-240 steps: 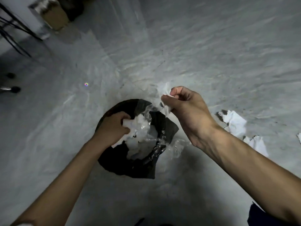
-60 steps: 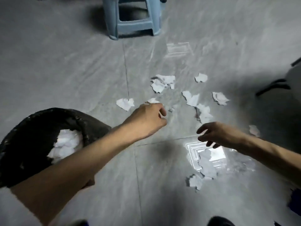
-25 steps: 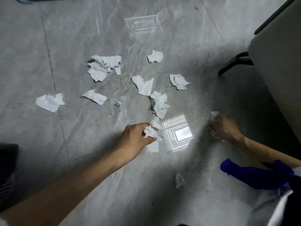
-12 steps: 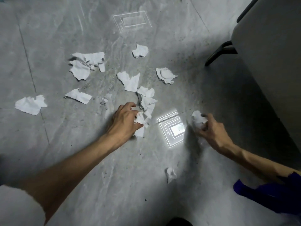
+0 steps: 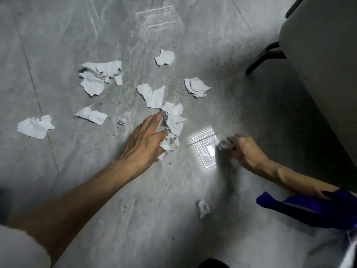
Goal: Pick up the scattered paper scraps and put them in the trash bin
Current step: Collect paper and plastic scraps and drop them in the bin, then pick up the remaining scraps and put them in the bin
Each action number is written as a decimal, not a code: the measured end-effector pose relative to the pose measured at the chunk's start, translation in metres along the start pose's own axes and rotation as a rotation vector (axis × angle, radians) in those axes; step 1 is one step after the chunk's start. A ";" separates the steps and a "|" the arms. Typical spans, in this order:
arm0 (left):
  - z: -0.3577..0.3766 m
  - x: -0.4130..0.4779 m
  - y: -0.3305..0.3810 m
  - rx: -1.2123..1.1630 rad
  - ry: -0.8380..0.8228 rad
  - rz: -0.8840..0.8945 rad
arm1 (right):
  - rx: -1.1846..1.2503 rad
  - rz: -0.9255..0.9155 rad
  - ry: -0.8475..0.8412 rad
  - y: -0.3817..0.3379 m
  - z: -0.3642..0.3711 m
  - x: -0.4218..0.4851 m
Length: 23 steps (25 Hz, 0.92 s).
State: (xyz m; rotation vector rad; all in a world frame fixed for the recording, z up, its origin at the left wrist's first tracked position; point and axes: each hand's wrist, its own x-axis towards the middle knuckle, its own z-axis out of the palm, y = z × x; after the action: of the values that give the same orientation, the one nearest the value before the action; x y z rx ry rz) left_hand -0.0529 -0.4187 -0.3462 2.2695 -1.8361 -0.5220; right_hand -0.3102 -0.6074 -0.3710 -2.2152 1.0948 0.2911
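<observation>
We look down on a floor (image 5: 92, 190) of smooth, glossy grey tiles, veined like stone and speckled with dark grit. At the far right stands a grey upholstered seat (image 5: 324, 64) on a black leg (image 5: 264, 57), and its shadow darkens the right side of the floor. A bright square light reflection (image 5: 206, 149) glares on the tile between our two hands. A fainter reflection (image 5: 157, 19) lies at the far edge. A blue cloth (image 5: 309, 209) covers our right arm at the near right.

The paper scraps (image 5: 152, 95) are white, torn and crumpled, and lie scattered on the floor from the left to the centre. There is a flat piece (image 5: 35, 126) at the left, a strip (image 5: 90, 116) beside it, a ragged heap (image 5: 98, 76) farther off and a cupped piece (image 5: 197, 87) right of centre. A little wad (image 5: 202, 208) lies alone near us.

Our left hand (image 5: 144, 142) is low over the centre cluster. Its index finger (image 5: 155, 120) is stretched out and touches a creased scrap (image 5: 173, 117). The thumb and the other fingers pinch a crumpled bunch (image 5: 170, 143).

Our right hand (image 5: 247, 151) is blurred, just right of the bright reflection. Its fingers (image 5: 234, 145) are curled round a crushed scrap (image 5: 224, 146).
</observation>
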 end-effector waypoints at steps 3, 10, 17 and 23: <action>0.014 0.023 0.005 0.107 -0.081 0.102 | -0.057 -0.420 -0.269 -0.024 0.012 -0.053; 0.047 0.022 0.005 -0.036 -0.125 0.018 | -0.067 -0.381 -0.668 -0.045 0.062 -0.113; 0.006 -0.003 0.014 -0.483 0.014 -0.328 | -0.175 -0.217 -0.532 -0.067 0.074 -0.085; -0.103 -0.035 -0.016 -0.628 0.161 -0.443 | 0.341 0.016 -0.148 -0.143 0.026 -0.050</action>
State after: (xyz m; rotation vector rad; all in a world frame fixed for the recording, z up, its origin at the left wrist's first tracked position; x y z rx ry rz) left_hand -0.0053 -0.3900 -0.2513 2.1609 -0.9038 -0.8131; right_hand -0.2286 -0.4952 -0.3044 -1.8538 1.0004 0.2506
